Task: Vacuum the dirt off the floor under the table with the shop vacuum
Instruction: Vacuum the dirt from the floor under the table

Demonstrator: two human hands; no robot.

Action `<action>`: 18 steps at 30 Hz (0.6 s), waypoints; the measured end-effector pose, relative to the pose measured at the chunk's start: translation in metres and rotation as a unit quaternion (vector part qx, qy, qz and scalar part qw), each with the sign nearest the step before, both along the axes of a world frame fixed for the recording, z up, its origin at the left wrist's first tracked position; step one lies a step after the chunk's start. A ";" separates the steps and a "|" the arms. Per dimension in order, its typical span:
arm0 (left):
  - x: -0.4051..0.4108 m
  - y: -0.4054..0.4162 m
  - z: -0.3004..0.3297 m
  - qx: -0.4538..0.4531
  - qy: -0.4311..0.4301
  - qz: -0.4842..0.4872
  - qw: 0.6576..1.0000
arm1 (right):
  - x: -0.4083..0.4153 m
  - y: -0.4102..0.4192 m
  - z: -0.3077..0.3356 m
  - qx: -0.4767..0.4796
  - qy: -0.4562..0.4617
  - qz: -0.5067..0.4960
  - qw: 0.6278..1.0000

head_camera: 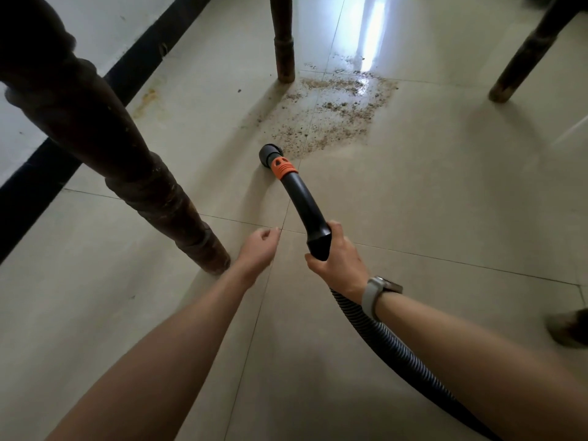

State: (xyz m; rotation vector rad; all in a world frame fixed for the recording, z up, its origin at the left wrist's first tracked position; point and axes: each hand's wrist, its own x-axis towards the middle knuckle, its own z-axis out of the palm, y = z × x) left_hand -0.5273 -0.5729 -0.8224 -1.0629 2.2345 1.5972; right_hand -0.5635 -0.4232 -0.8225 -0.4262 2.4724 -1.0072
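Note:
A patch of brown dirt point(331, 113) is scattered over the beige floor tiles between the table legs. My right hand point(339, 261) grips the black vacuum wand point(304, 198) at its lower end, where the ribbed hose point(391, 342) joins. The wand's round nozzle point(270, 154), behind an orange collar point(283, 167), sits on the floor at the near-left edge of the dirt. My left hand point(259, 249) hovers over the floor left of the wand, fingers loosely curled, holding nothing.
Dark wooden table legs stand around the spot: a thick one near left point(165, 198), one at the far middle point(283, 43), one at far right point(525, 58). A white wall with a black skirting point(41, 173) runs along the left. A shoe point(569, 326) shows at the right edge.

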 end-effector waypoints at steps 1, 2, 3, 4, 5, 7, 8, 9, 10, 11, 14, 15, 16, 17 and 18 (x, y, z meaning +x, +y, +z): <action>-0.008 0.003 0.007 0.034 0.025 0.028 0.999 | 0.003 0.002 0.001 0.002 -0.001 0.007 1.000; -0.016 0.007 0.012 0.062 0.043 0.048 0.996 | 0.006 0.003 0.001 0.004 0.000 0.015 1.000; -0.023 0.011 0.015 0.089 0.057 0.063 0.992 | 0.008 0.004 0.002 0.009 -0.002 0.021 1.000; -0.030 0.016 0.017 0.111 0.068 0.071 0.989 | 0.009 0.004 0.003 0.013 -0.008 0.024 1.000; -0.036 0.021 0.016 0.130 0.074 0.078 0.986 | 0.011 0.005 0.004 0.018 -0.014 0.027 0.999; -0.044 0.033 0.015 0.141 0.075 0.089 0.983 | 0.014 0.006 0.006 0.020 -0.030 0.027 0.999; -0.048 0.039 0.014 0.140 0.073 0.097 0.983 | 0.013 0.006 0.006 0.011 -0.043 0.020 0.999; -0.051 0.044 0.015 0.144 0.072 0.107 0.981 | 0.013 0.009 0.007 -0.002 -0.061 0.011 0.998; -0.054 0.049 0.016 0.150 0.072 0.113 0.980 | 0.011 0.011 0.008 -0.020 -0.085 0.002 0.996; -0.057 0.052 0.019 0.151 0.071 0.117 0.979 | 0.009 0.015 0.009 -0.045 -0.110 -0.001 0.993; -0.061 0.057 0.023 0.148 0.078 0.128 0.977 | 0.008 0.029 0.005 -0.115 -0.189 0.010 0.975; -0.062 0.058 0.024 0.149 0.080 0.129 0.977 | 0.009 0.034 0.003 -0.118 -0.209 0.011 0.971; -0.062 0.060 0.023 0.151 0.083 0.129 0.977 | 0.010 0.037 0.001 -0.116 -0.228 0.000 0.967; -0.063 0.062 0.022 0.152 0.084 0.128 0.976 | 0.012 0.039 0.000 -0.109 -0.237 -0.014 0.965; -0.062 0.064 0.022 0.151 0.086 0.130 0.976 | 0.012 0.039 -0.002 -0.102 -0.235 -0.027 0.966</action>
